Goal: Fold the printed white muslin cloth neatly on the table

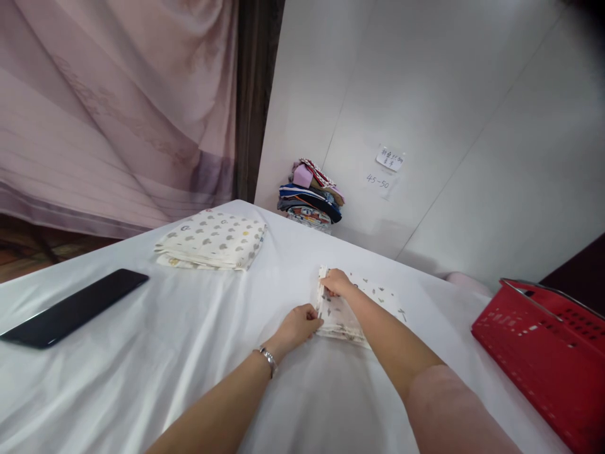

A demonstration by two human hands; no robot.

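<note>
A folded white cloth (378,294) with small grey prints lies on the white-covered table (227,353), partly hidden under my right forearm. My left hand (299,325) is closed on the cloth's near left corner, fingertips pinched together. At the far end of the same left edge, my right hand (336,283) pinches the layered fabric. Farther left rests a second folded cloth (215,238), cream with grey and a few yellow prints, touched by neither hand.
A black flat slab-like object (78,308) lies at the table's left. A red plastic basket (543,359) stands at the right. Behind the table's far edge rises a stack of folded clothes (312,192) against the white wall (425,94). A pink curtain (118,113) hangs at left.
</note>
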